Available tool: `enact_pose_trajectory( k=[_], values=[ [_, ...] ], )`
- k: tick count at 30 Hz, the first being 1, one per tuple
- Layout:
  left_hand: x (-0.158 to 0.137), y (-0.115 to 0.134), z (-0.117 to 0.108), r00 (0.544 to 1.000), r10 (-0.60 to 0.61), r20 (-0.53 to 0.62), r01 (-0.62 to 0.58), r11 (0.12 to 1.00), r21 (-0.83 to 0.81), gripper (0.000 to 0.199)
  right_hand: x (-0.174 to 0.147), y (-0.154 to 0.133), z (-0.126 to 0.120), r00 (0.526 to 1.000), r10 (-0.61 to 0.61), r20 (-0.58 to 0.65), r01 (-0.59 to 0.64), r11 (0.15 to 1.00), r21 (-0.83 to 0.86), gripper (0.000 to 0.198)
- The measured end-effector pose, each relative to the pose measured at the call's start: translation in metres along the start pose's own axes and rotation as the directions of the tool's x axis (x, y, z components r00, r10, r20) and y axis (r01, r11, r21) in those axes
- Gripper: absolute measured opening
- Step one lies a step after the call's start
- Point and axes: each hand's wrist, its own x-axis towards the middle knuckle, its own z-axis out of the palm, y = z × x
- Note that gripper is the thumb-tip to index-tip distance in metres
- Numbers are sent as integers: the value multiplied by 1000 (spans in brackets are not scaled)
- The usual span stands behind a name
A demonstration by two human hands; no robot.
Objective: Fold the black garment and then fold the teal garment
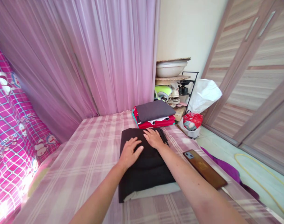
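A folded black cloth point(146, 171) lies on the plaid bedspread point(97, 146), with a pale grey edge showing along its near side. My left hand point(130, 153) rests on its left part, fingers spread and pointing away from me. Flat on the upper right part lies my right hand point(153, 138), its fingers extended. Neither hand grips anything. Just beyond the black cloth sits a stack of folded clothes, a dark grey piece point(156, 110) on top of red ones point(156, 123).
A phone point(205, 169) with a cable lies at the bed's right edge. Beyond it are a black rack point(190, 90) with shoes and basins, a white bag point(206, 95), and a wardrobe point(256, 74). Purple curtains point(114, 56) hang behind; pink patterned fabric point(13, 124) hangs left.
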Motion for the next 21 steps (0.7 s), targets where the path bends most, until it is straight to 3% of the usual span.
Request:
enact_pose_trajectory(
  k=[2, 3, 6, 8, 11, 15, 18, 21],
  values=[
    [0, -18, -13, 970, -164, -180, 138, 979, -149, 51, -4, 4, -1, 997, 25, -78, -26, 1000, -12, 49],
    [-1, -26, -18, 938, -288, -195, 236, 939, -251, 58, -7, 6, -2, 995, 34, -95, -36, 999, -12, 49],
    [-3, -43, -24, 806, -591, 24, 520, 688, -506, 78, -13, 10, -3, 997, 33, -68, -34, 999, -13, 50],
    [-2, -47, -23, 747, -643, 169, 606, 552, -573, 83, -18, 9, -6, 999, 39, -26, -40, 999, -22, 51],
    [2, -43, -22, 743, -627, 233, 596, 461, -658, 88, -23, -1, -13, 994, 104, 39, -103, 994, -27, 53],
    [-4, -34, -26, 754, -638, 153, 510, 423, -749, 104, -24, -22, -20, 984, 154, 91, -153, 988, -22, 55],
    [-29, -39, -35, 748, -662, 50, 452, 453, -768, 113, -20, -46, -15, 991, 76, 114, -77, 997, 3, 56],
    [-72, -58, -47, 707, -701, -87, 427, 522, -738, 118, -13, -80, -2, 988, -75, 136, 69, 996, 50, 56]
  ],
)
